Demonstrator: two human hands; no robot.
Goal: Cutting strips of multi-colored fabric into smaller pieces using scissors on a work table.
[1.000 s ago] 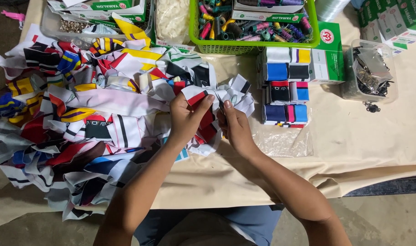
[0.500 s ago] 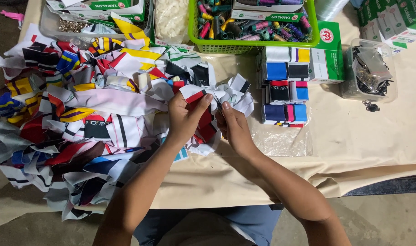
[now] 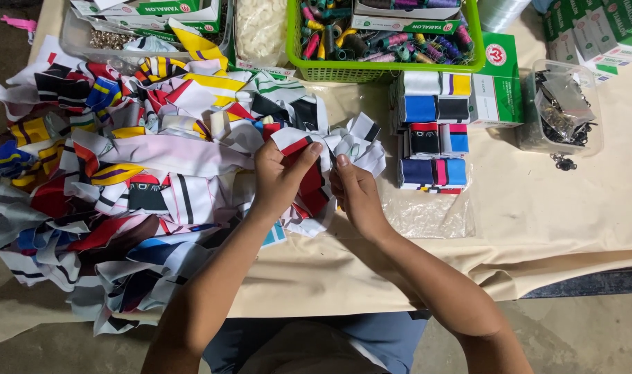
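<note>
Cream cloth-covered desk over a bare concrete floor, seen from above. Left half heaped with a pile of printed fabric strips in white, red, yellow, navy and black. Both hands together at the pile's right edge, over the middle of the desk. Left hand closed on a white, red and black fabric piece, thumb pressed along its upper edge. Right hand pinching the same piece from the other side, fingers curled and tips nearly touching those of the left; exact hold of the lower fingers hidden behind the cloth, probably shut on it as well. Piece lifted slightly off the desk, its white ends fanning up behind the fingertips.

Just right of the hands, a neat stack of folded fabric pieces in white, blue, black, red and pink, resting partly on a clear plastic bag. Beyond that stack, a green plastic basket full of thread spools. Farther right, a clear plastic tub of dark metal clips, well apart from the hands.
</note>
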